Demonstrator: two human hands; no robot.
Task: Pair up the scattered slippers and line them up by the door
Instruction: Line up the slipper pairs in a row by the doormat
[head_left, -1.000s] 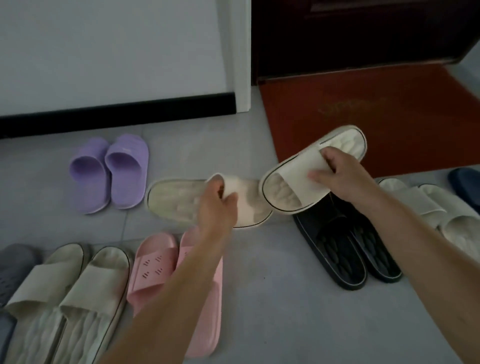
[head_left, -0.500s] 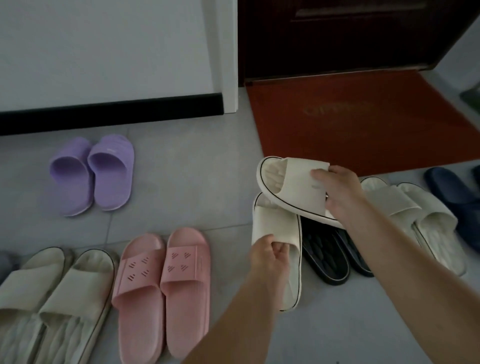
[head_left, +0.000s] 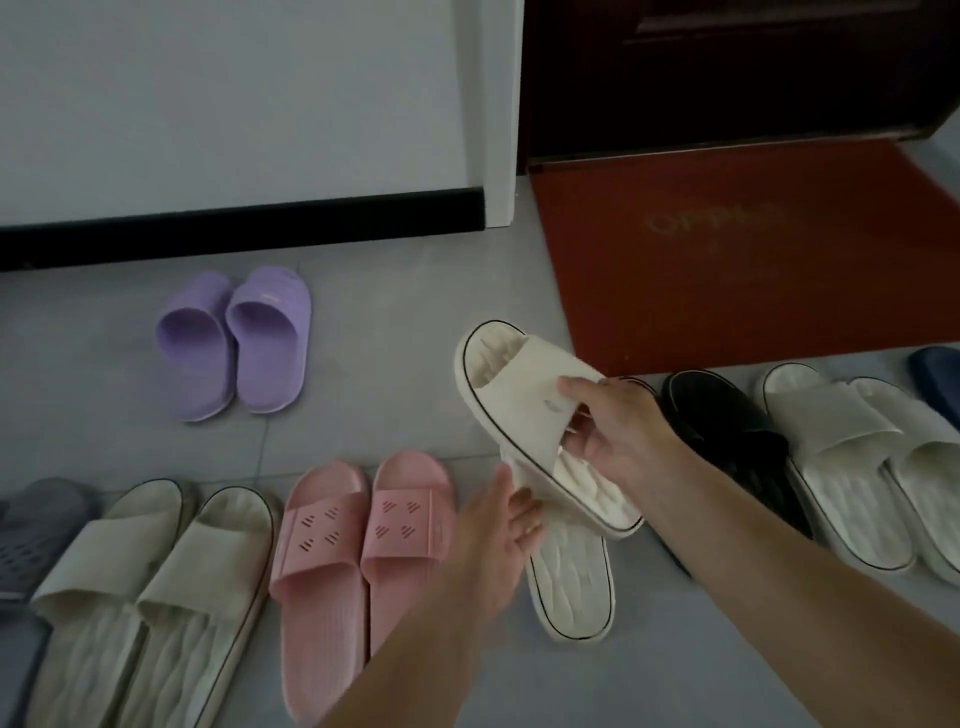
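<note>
My right hand (head_left: 618, 436) grips the strap of a cream slipper (head_left: 514, 389) with a dark edge line and holds it tilted above the floor, toe pointing away to the left. Under it, its cream mate (head_left: 571, 587) lies on the grey tiles, toe end hidden by the lifted one. The strap of this floor slipper sits between the thumb and fingers of my left hand (head_left: 501, 525). Both are between the pink pair (head_left: 363, 545) and the black pair (head_left: 727, 431).
The row also holds a beige pair (head_left: 145, 597), a grey slipper (head_left: 36, 530), a white pair (head_left: 857, 467) and a navy slipper (head_left: 940, 374). A purple pair (head_left: 234, 343) stands apart near the baseboard. A red doormat (head_left: 727, 249) lies before the dark door (head_left: 727, 67).
My left hand has brought its cream slipper from the left and set it on the floor right of the pink pair. My right hand turned its slipper and carried it over the first one.
</note>
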